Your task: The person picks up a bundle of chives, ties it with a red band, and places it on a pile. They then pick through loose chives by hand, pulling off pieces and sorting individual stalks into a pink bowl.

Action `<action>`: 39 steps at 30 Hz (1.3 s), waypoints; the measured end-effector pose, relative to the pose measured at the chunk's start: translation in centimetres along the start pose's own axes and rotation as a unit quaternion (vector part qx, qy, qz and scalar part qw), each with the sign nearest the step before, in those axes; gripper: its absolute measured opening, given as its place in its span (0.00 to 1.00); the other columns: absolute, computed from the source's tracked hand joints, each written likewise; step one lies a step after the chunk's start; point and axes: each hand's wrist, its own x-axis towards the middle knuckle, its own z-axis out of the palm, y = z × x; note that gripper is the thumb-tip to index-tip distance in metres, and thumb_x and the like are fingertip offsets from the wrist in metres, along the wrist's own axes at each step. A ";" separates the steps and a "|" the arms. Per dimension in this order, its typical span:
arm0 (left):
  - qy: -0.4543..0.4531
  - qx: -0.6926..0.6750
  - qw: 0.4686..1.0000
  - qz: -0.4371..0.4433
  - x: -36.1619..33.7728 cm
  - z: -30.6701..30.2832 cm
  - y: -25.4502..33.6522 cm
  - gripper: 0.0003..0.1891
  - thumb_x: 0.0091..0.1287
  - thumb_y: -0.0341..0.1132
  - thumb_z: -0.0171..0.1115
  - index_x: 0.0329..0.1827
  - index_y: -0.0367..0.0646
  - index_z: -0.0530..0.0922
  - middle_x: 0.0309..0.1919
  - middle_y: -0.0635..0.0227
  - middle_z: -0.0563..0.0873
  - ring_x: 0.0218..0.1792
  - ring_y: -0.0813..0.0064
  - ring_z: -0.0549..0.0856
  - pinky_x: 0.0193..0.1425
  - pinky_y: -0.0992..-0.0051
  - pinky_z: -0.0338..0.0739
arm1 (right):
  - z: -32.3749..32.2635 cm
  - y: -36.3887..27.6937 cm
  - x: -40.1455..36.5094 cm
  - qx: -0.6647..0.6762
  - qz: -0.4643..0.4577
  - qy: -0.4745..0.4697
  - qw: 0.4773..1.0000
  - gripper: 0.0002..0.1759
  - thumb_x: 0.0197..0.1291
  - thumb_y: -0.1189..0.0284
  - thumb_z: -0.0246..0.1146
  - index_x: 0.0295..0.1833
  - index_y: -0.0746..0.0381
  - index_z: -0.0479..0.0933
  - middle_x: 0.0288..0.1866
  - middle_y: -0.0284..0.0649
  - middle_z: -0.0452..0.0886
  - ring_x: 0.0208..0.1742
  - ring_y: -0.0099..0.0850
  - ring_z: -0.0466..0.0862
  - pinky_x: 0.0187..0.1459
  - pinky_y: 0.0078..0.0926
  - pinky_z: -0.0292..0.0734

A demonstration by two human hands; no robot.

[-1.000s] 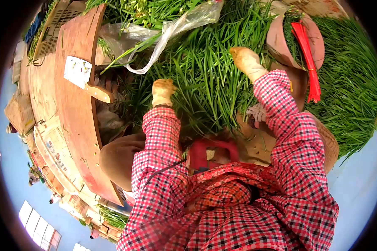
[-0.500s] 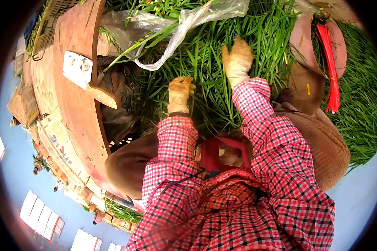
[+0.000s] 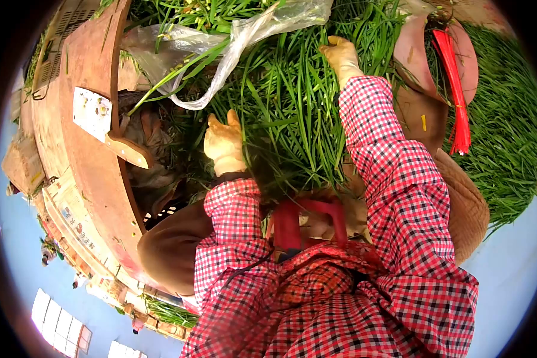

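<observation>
At the far left a cleaver [image 3: 93, 111] with a pale blade and a wooden handle lies on a long curved wooden board [image 3: 95, 179]. Just right of it, a crumpled clear plastic bag [image 3: 218, 56] lies draped over the top of a big heap of long green leaves [image 3: 292, 125], which fills the middle of the view in front of the person.

The left hand [image 3: 224, 145], in a yellowish glove, is at the heap's left edge. Its fingers [image 3: 234, 119] point up, loosely spread, touching the leaves and closed on nothing.

The right hand [image 3: 342, 55], gloved as well, reaches farther up into the heap on a checked sleeve. Its fingers [image 3: 331, 43] curl down among the blades, and I cannot tell whether they grip any.

Below the heap, between the person's knees, is a red stool [image 3: 307, 210]. To the right, a bundle of red ties [image 3: 453, 89] lies on a brown sheet, with a woven basket [image 3: 468, 206] beneath it and more green leaves beyond.
</observation>
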 end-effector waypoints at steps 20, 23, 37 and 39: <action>-0.366 -0.711 0.598 0.051 -4.0 -1.6 10.7 0.15 0.68 0.40 0.58 0.45 0.35 0.80 0.36 0.66 0.86 0.34 0.79 0.84 0.40 0.81 0.78 | -3.9 -4.2 -9.3 0.287 -0.106 -0.018 0.952 0.24 0.57 0.77 0.65 0.58 0.71 0.69 0.52 0.47 0.79 0.51 0.32 0.80 0.54 0.22 0.76; -0.378 -0.724 0.577 0.005 -3.8 -1.3 10.2 0.15 0.68 0.41 0.58 0.43 0.35 0.81 0.35 0.66 0.86 0.35 0.77 0.85 0.40 0.80 0.78 | -4.4 -3.3 -9.4 0.335 -0.038 -0.055 0.940 0.20 0.61 0.72 0.62 0.57 0.68 0.71 0.49 0.45 0.81 0.46 0.31 0.82 0.47 0.21 0.78; -0.439 -0.703 0.556 -0.063 -4.6 0.9 9.7 0.10 0.64 0.35 0.63 0.41 0.38 0.80 0.33 0.69 0.85 0.30 0.79 0.84 0.35 0.80 0.80 | 2.7 0.8 -11.0 0.469 0.039 -0.170 0.866 0.19 0.62 0.79 0.55 0.59 0.70 0.68 0.44 0.49 0.82 0.42 0.36 0.84 0.43 0.27 0.80; -0.464 -0.701 0.539 -0.049 -5.1 -0.6 9.7 0.12 0.65 0.35 0.61 0.45 0.35 0.80 0.34 0.67 0.86 0.32 0.77 0.85 0.37 0.80 0.80 | 0.6 -1.0 -11.3 0.407 0.043 -0.160 0.898 0.20 0.64 0.76 0.55 0.61 0.70 0.66 0.44 0.49 0.82 0.40 0.36 0.84 0.39 0.26 0.81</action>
